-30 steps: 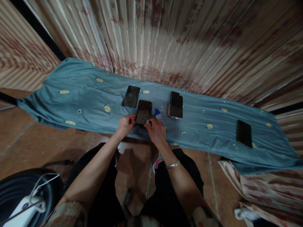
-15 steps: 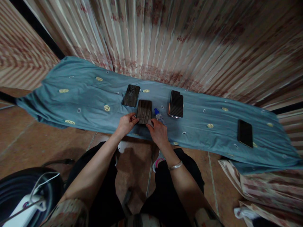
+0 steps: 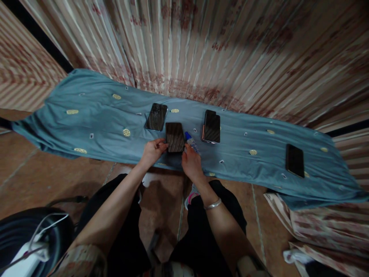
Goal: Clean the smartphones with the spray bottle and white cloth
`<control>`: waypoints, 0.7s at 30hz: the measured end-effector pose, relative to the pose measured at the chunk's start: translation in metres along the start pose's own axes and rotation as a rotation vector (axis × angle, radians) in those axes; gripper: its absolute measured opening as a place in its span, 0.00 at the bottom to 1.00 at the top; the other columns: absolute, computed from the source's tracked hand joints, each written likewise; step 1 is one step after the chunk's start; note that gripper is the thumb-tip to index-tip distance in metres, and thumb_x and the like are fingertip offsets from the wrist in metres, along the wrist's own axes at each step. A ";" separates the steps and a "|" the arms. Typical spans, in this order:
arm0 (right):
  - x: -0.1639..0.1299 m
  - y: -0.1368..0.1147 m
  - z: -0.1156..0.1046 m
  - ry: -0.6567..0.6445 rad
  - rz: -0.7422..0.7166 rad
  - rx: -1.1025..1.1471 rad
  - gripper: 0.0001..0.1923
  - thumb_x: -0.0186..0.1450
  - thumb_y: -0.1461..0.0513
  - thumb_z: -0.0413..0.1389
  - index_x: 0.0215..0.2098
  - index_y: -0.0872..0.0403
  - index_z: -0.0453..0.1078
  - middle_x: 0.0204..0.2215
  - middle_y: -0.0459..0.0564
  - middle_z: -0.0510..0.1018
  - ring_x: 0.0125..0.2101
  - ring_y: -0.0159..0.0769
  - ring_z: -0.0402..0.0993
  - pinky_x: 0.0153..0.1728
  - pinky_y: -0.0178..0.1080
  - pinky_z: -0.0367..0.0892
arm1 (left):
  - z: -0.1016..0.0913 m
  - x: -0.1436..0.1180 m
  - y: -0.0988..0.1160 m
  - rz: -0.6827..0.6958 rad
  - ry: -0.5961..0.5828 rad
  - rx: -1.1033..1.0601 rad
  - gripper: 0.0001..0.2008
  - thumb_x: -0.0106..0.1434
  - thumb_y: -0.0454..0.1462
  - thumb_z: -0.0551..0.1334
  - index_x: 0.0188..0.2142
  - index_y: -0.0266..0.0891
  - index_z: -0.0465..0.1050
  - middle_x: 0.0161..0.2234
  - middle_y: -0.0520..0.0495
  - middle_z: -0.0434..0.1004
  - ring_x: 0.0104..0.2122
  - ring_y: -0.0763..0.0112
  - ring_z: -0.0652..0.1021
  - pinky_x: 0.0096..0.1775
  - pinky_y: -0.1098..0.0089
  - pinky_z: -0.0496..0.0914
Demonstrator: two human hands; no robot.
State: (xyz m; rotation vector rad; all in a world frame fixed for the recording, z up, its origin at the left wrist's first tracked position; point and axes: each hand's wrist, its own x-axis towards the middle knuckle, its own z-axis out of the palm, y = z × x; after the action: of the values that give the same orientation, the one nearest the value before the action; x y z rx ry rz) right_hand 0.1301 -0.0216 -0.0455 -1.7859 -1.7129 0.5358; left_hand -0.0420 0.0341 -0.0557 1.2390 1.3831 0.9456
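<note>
A dark rectangular glossy phone (image 3: 174, 137) lies flat on the blue-grey cloth with small yellow oval motifs (image 3: 95, 115), close to the cloth's near edge and roughly at the middle of its length. The left hand (image 3: 152, 151) sits at the phone's near left corner, fingers curled in with the thumb and fingertips pinching that edge. The right hand (image 3: 190, 162) rests just to the right of the phone, near its lower right corner, fingers bent and drawn together; whether they grip the phone or only touch the cloth beside it cannot be told. A small clear bottle with a blue cap (image 3: 190, 141) lies just right of the phone, touching or almost touching the right hand's fingertips. Up and left of the phone, just beside it, lies a second black phone with a cracked screen (image 3: 156, 116). To the right of the phone, past the bottle, lies a third dark phone with a copper-coloured edge (image 3: 211, 126). Far to the right of the phone, well apart, lies a fourth black phone (image 3: 294, 160).
</note>
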 end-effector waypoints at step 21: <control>0.005 -0.010 -0.014 -0.207 0.537 1.139 0.20 0.50 0.47 0.67 0.23 0.54 0.70 0.20 0.43 0.77 0.18 0.24 0.69 0.15 0.26 0.60 | 0.010 -0.020 0.031 -0.312 -0.066 -0.630 0.10 0.48 0.38 0.74 0.23 0.34 0.76 0.23 0.49 0.77 0.25 0.75 0.75 0.28 0.75 0.72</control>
State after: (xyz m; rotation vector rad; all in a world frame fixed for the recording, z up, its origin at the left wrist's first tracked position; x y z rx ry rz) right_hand 0.1318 -0.0190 -0.0280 -1.2728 -0.6597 1.5710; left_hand -0.0271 0.0190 -0.0242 0.5578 1.0626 0.9999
